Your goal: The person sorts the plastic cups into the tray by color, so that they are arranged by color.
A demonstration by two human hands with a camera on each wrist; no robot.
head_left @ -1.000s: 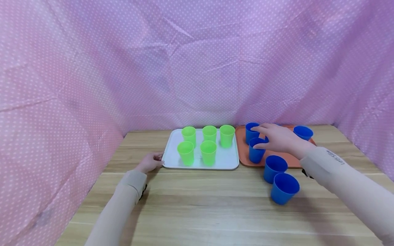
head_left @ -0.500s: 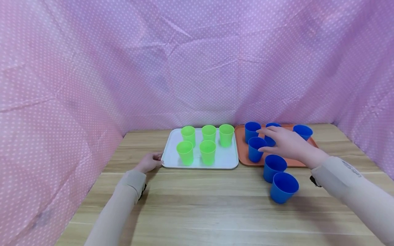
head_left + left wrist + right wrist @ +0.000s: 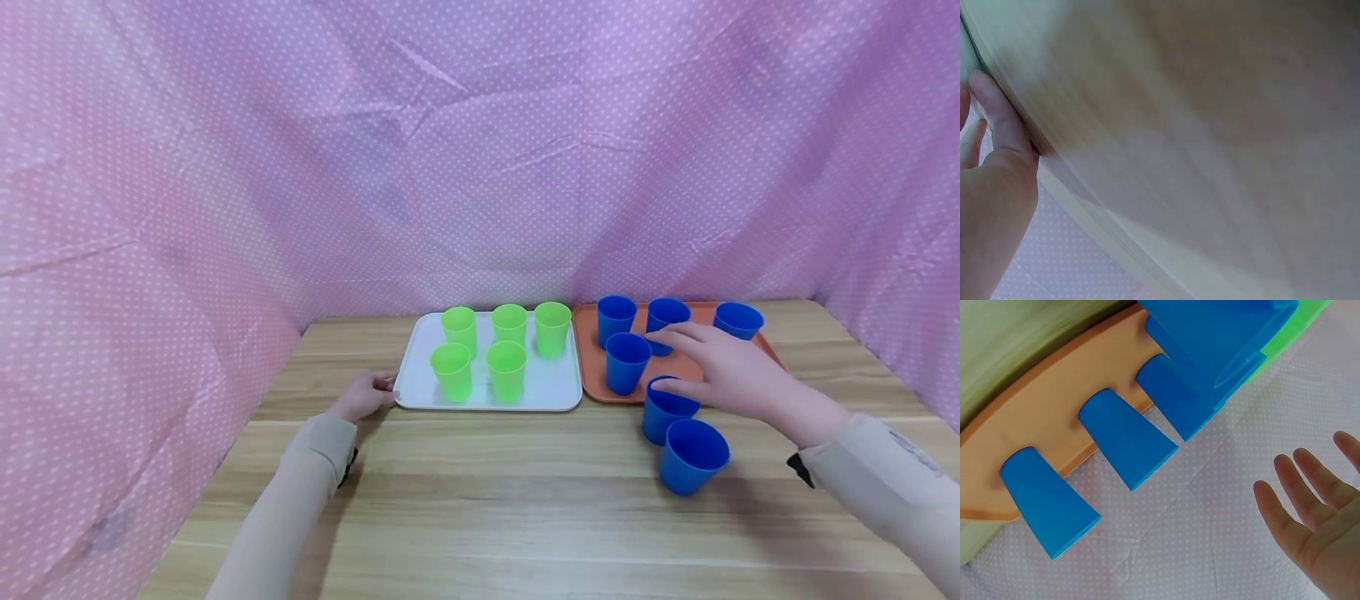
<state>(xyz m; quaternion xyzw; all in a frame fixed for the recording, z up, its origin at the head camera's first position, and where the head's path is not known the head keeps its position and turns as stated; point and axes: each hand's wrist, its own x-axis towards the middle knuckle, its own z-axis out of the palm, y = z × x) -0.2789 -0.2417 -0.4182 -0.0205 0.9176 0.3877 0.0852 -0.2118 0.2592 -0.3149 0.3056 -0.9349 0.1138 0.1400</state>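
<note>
My left hand (image 3: 366, 396) holds the left edge of the white tray (image 3: 551, 393), its thumb along the front corner; the left wrist view shows the thumb against the rim. On that tray several green cups (image 3: 507, 379) stand upright in two rows. Fingers spread, my right hand (image 3: 731, 371) hovers above the front of the orange tray (image 3: 592, 379), its palm holding nothing. Its thumb overlaps a blue cup (image 3: 663, 422) on the table in the head view. A second blue cup (image 3: 688, 472) stands just in front of that one. Several blue cups (image 3: 1050, 500) stand on the orange tray.
The trays sit side by side at the back of the wooden table (image 3: 465, 500). A pink dotted cloth (image 3: 487, 167) hangs behind and around it. The two loose blue cups stand close together near the orange tray's front edge.
My right hand has drawn back from the blue cups on the orange tray, toward the right and nearer to me. The left hand stays at the white tray.
</note>
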